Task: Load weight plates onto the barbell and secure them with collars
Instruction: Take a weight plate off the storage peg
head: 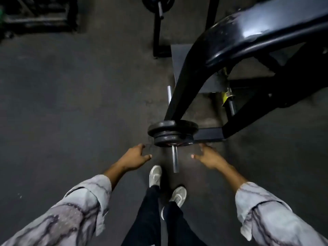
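Note:
Black weight plates [170, 133] sit stacked on a chrome bar sleeve [175, 159] whose bare end points toward me, low above the floor. My left hand [135, 158] hovers just left of the plates, fingers spread, holding nothing. On the other side of the sleeve, my right hand [208, 156] is likewise empty with fingers apart, close to the plates. Neither hand touches the plates or the bar. No collar shows on the sleeve.
A black curved machine arm [230, 38] rises from the plates to the upper right. A dark platform [198, 73] lies behind it. Another loaded bar end [159, 6] stands at the top. A dark rack [35, 16] is upper left. My shoes [166, 183] stand below the sleeve.

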